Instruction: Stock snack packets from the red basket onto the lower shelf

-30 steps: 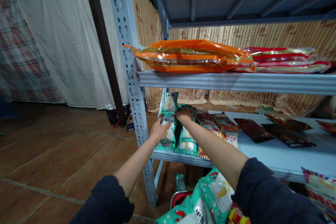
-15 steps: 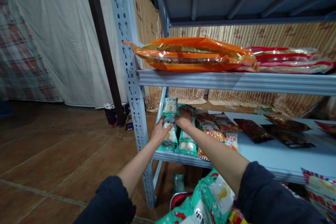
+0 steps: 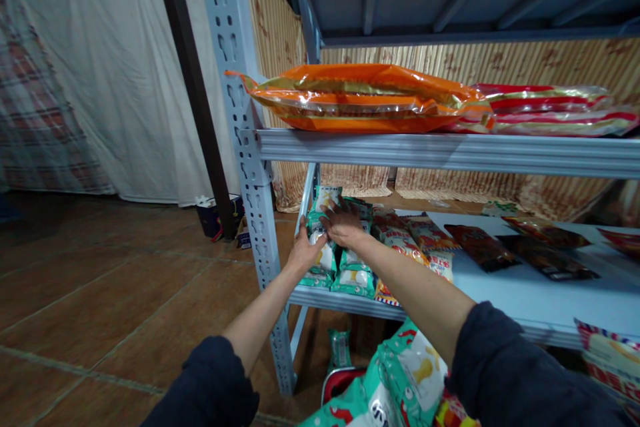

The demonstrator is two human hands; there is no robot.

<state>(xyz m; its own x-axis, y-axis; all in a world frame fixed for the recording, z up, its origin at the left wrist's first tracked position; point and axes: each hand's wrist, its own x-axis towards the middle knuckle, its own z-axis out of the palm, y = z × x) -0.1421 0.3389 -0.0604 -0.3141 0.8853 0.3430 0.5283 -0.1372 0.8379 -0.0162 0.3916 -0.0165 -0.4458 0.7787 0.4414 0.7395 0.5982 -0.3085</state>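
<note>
Small green-and-white snack bags [image 3: 326, 259] are stacked in the left corner of the lower shelf. My left hand [image 3: 304, 252] grips the left side of the front green bag, thumb across its face and fingers around its edge. My right hand [image 3: 343, 223] lies over the upper right part of the same stack, fingers stretched out and apart, touching the bags. Behind the fingers another green bag [image 3: 327, 196] leans upright. A second row of green bags [image 3: 354, 278] stands just right, partly covered by my right wrist.
Orange-and-white snack bags [image 3: 397, 240] and dark brown packets [image 3: 480, 247] lie farther right on the lower shelf [image 3: 500, 293]. An orange package [image 3: 370, 107] rests on the shelf above. Large green bags [image 3: 395, 380] are below my arms. A perforated blue post [image 3: 245, 147] stands left.
My right hand has moved left from the second row onto the left stack, its fingers now spread over the bags. My left hand has barely moved.
</note>
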